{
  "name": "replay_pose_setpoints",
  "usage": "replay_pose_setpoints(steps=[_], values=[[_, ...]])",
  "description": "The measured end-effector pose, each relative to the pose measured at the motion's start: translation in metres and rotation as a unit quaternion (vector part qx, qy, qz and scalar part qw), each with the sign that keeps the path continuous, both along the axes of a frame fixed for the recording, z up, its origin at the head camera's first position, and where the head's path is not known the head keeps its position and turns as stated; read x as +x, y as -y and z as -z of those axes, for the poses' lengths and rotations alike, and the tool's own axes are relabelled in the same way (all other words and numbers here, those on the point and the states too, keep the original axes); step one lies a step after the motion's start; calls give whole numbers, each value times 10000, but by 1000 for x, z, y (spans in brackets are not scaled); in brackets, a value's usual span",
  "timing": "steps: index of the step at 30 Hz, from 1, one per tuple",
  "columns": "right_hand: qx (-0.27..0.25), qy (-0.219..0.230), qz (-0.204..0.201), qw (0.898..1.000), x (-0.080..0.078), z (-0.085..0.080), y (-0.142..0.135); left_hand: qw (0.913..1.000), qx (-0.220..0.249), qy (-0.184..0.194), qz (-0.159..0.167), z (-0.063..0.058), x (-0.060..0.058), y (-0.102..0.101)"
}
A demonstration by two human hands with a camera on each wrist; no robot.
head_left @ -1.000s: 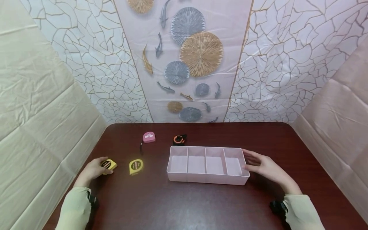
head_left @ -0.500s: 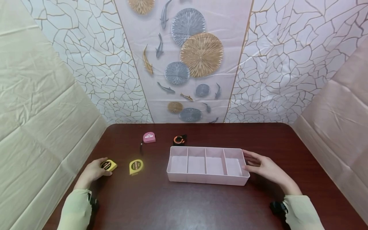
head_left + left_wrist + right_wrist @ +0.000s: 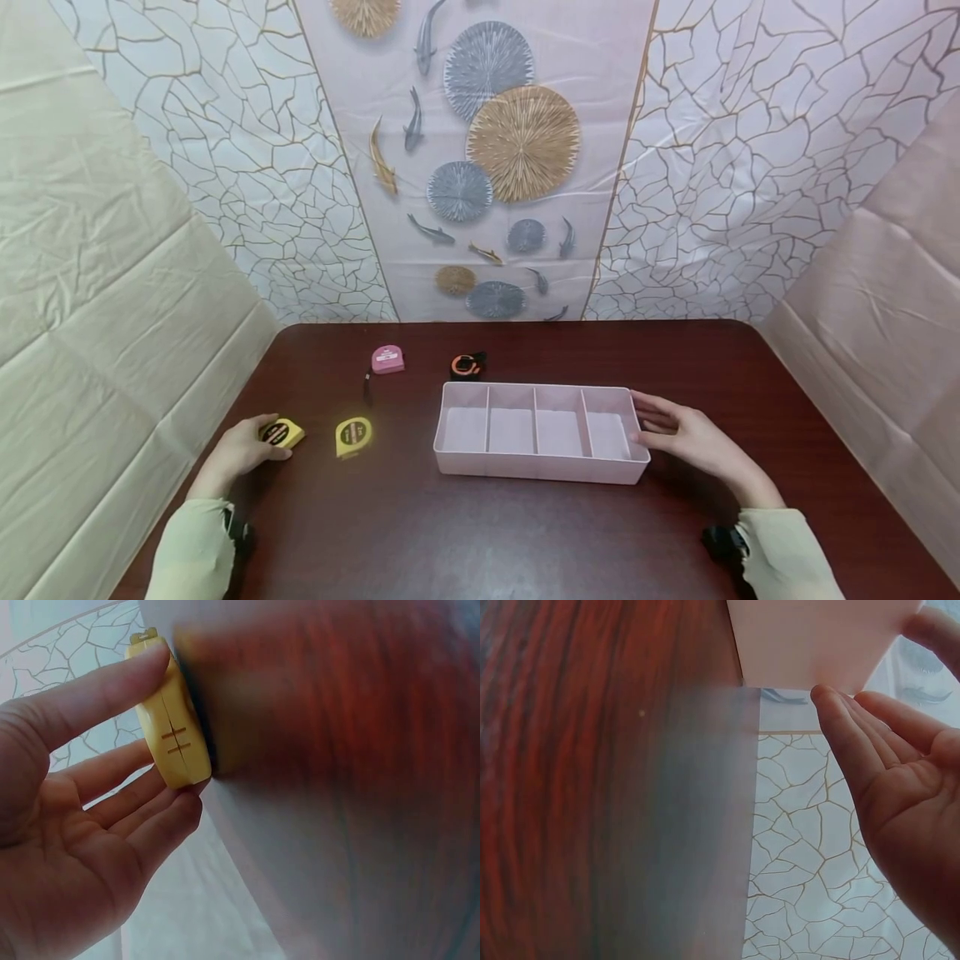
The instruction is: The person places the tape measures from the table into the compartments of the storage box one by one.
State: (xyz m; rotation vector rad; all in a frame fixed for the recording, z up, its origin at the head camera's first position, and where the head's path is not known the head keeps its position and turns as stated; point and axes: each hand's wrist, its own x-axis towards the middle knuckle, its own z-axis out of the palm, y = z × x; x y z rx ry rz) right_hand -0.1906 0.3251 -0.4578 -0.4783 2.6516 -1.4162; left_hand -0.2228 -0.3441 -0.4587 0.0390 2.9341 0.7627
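Observation:
My left hand point(image 3: 243, 447) holds a yellow tape measure point(image 3: 283, 433) with a dark round label at the table's left side. In the left wrist view the thumb lies on one side of the yellow case point(image 3: 176, 731) and the fingers reach behind and under it. A pale pink tray point(image 3: 536, 467) with compartments in a row stands right of the middle. At its right end is my right hand point(image 3: 697, 442), thumb at the end rim and fingers round the far corner. The right wrist view shows those fingertips point(image 3: 823, 694) along the tray's edge.
A second yellow tape measure point(image 3: 353, 437) lies between the left hand and the tray. Farther back is a pink tape measure point(image 3: 387, 359) with a dark strap. A black and orange tape measure point(image 3: 466, 365) sits just behind the tray. Cloth walls point(image 3: 862, 275) surround the table.
My left thumb has shifted slightly nearer to me beside the yellow tape measure. The right hand and the tray hold their places.

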Motion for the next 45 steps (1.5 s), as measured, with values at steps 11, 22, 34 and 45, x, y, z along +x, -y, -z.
replay_pose_setpoints(steps=[11, 22, 34, 45], values=[[-232, -2, -6, 9997, -1, 1, 1, 9999, 74, 16, 121, -6, 1, -4], [-246, 71, -17, 9997, 2, -2, 2, 9998, 53, -79, 162, -18, -1, -12], [-138, 95, -25, 9999, 3, -2, 2, 9993, 221, -299, -5, -22, -1, -16], [-120, 90, -44, 9999, 3, -4, 3, 9960, 403, -750, -273, -25, -4, -13]])
